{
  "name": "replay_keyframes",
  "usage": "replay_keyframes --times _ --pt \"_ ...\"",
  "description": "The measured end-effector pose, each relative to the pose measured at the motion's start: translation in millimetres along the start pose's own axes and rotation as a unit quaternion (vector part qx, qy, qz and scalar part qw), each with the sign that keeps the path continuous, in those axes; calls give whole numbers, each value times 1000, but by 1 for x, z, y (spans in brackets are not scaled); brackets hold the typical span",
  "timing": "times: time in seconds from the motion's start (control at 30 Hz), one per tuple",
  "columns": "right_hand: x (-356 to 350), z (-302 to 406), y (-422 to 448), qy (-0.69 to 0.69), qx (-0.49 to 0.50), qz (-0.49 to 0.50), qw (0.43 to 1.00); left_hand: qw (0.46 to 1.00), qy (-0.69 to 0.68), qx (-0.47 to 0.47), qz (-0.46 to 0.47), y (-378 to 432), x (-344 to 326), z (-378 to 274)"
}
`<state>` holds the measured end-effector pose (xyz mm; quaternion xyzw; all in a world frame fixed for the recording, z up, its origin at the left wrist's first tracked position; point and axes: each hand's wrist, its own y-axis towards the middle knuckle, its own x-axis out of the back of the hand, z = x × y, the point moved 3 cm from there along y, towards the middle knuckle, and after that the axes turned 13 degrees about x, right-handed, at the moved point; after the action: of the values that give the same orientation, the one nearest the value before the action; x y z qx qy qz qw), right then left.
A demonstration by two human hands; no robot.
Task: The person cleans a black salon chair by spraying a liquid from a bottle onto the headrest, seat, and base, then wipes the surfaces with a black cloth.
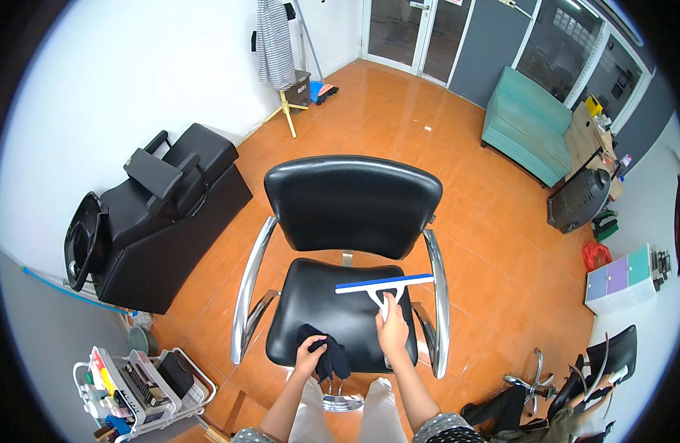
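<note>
My right hand (392, 330) grips the white handle of a squeegee (384, 283) with a blue blade edge, held above the seat of a black salon chair (340, 315). Bunched in my left hand (309, 354) is a black cloth (333, 357), at the seat's front left edge. The chair's padded backrest (353, 205) faces me, between curved chrome armrests. Its chrome footrest (342, 403) lies between my feet.
A black shampoo chair with basin (176, 238) stands left, above a white trolley (146, 415) of bottles. A teal sofa (528, 127), a black speaker (579, 200) and a drawer unit (619, 281) line the right. Another person (567, 423) is at lower right by a black chair.
</note>
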<state>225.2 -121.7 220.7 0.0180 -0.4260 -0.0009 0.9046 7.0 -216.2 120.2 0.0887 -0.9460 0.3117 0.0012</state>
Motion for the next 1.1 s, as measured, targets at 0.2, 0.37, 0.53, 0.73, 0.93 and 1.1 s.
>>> replay_keyframes --times 0.2,0.37,0.53,0.73,0.93,1.1 --pt "25 2 -8 41 2 -62 997 996 -45 30 72 -18 -33 -54" --pt "33 41 -8 115 158 -79 978 981 -24 7 192 -28 -58 -82" --pt "8 89 -9 394 177 80 898 974 70 -44 211 -12 -58 -57" --pt "32 93 -2 160 200 -61 965 981 -64 -27 182 -31 -44 -94" --pt "-61 27 -19 496 11 169 852 977 -79 -41 195 -31 -24 -111" --pt "-116 -20 -24 613 -137 204 751 976 -103 -37 186 -4 -14 -85"
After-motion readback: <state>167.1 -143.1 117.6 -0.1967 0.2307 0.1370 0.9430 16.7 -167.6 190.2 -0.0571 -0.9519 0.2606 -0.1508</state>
